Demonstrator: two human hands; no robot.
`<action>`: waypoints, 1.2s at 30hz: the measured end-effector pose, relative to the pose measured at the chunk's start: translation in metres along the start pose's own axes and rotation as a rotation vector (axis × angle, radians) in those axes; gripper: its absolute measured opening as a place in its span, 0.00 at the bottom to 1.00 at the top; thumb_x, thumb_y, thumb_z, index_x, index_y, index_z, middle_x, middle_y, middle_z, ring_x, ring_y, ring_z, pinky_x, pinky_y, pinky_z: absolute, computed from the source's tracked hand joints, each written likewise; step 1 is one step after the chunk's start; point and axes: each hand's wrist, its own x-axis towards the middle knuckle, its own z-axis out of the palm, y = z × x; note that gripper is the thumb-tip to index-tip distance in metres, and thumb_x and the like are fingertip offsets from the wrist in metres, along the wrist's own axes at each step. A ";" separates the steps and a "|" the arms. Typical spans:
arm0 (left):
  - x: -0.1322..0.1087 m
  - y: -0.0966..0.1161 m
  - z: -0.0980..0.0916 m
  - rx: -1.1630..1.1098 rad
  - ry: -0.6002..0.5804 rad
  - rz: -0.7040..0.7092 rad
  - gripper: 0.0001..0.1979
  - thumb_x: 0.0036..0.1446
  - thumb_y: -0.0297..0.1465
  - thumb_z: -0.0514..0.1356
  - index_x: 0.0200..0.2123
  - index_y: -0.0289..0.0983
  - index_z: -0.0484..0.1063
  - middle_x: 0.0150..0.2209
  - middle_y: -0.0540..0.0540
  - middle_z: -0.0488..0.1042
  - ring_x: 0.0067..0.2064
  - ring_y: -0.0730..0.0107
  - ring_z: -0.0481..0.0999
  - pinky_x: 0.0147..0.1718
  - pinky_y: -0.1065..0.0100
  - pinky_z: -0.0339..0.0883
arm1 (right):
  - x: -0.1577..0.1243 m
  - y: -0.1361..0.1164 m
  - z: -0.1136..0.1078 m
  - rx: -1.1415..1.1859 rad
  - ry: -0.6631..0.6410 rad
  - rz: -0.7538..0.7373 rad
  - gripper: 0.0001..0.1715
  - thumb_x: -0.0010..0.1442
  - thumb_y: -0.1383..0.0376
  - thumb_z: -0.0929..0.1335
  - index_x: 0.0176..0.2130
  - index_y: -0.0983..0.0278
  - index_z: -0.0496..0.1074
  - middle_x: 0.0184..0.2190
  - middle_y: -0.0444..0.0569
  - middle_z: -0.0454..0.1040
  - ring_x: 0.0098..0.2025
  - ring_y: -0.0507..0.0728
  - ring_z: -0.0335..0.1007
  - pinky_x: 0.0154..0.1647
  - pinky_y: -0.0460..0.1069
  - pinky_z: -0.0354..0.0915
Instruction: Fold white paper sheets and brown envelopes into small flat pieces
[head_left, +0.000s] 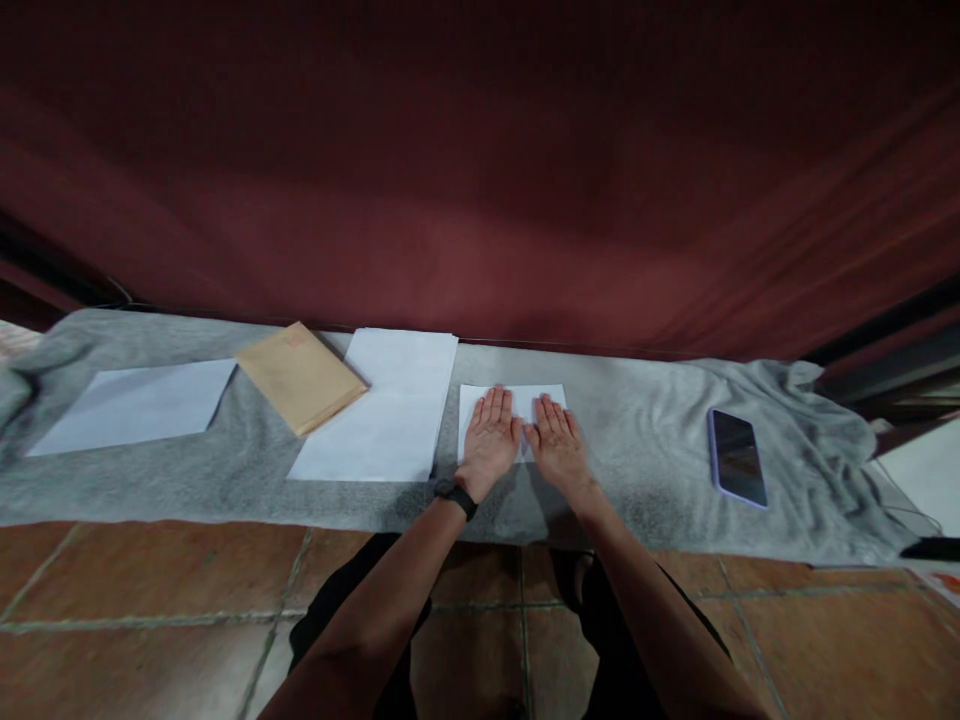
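A small folded white paper [517, 398] lies on a grey cloth [637, 450] spread over the floor. My left hand [491, 440] lies flat on the paper's left half, fingers stretched out and together. My right hand [556, 444] rests flat on its right half, thumb touching the left hand. Both palms press down and hold nothing. A black band [456, 497] sits on my left wrist.
Left of my hands lie a stack of white sheets [390, 410], a brown envelope [300, 376] and another white sheet [135, 405]. A phone [736, 457] lies face up at the right. A dark red curtain [480, 170] hangs behind. Brown tiles [150, 610] in front.
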 end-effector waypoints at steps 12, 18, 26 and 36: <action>0.000 -0.014 -0.009 0.162 -0.004 -0.038 0.31 0.70 0.37 0.46 0.70 0.26 0.53 0.72 0.32 0.49 0.74 0.53 0.46 0.71 0.51 0.39 | 0.006 0.014 -0.020 0.072 0.033 0.172 0.28 0.70 0.64 0.58 0.64 0.73 0.65 0.64 0.66 0.67 0.65 0.66 0.63 0.67 0.62 0.56; -0.001 -0.013 -0.012 0.267 -0.054 -0.017 0.32 0.72 0.39 0.44 0.71 0.25 0.52 0.73 0.32 0.48 0.74 0.53 0.46 0.71 0.52 0.39 | 0.021 0.012 -0.047 0.012 -0.093 0.398 0.23 0.68 0.66 0.62 0.60 0.69 0.68 0.52 0.62 0.75 0.51 0.61 0.75 0.52 0.51 0.66; -0.003 -0.017 -0.015 0.319 -0.057 0.054 0.31 0.73 0.41 0.43 0.71 0.28 0.53 0.73 0.34 0.50 0.74 0.54 0.48 0.71 0.52 0.41 | 0.022 0.018 -0.055 0.021 -0.235 0.435 0.18 0.68 0.67 0.62 0.55 0.69 0.69 0.46 0.58 0.79 0.47 0.61 0.77 0.47 0.50 0.66; -0.024 -0.003 -0.011 0.215 -0.065 0.300 0.26 0.72 0.39 0.46 0.69 0.37 0.58 0.72 0.42 0.53 0.73 0.55 0.50 0.71 0.48 0.43 | 0.018 0.031 -0.053 0.042 -0.297 0.426 0.17 0.65 0.65 0.63 0.53 0.64 0.69 0.41 0.52 0.80 0.43 0.60 0.77 0.43 0.50 0.67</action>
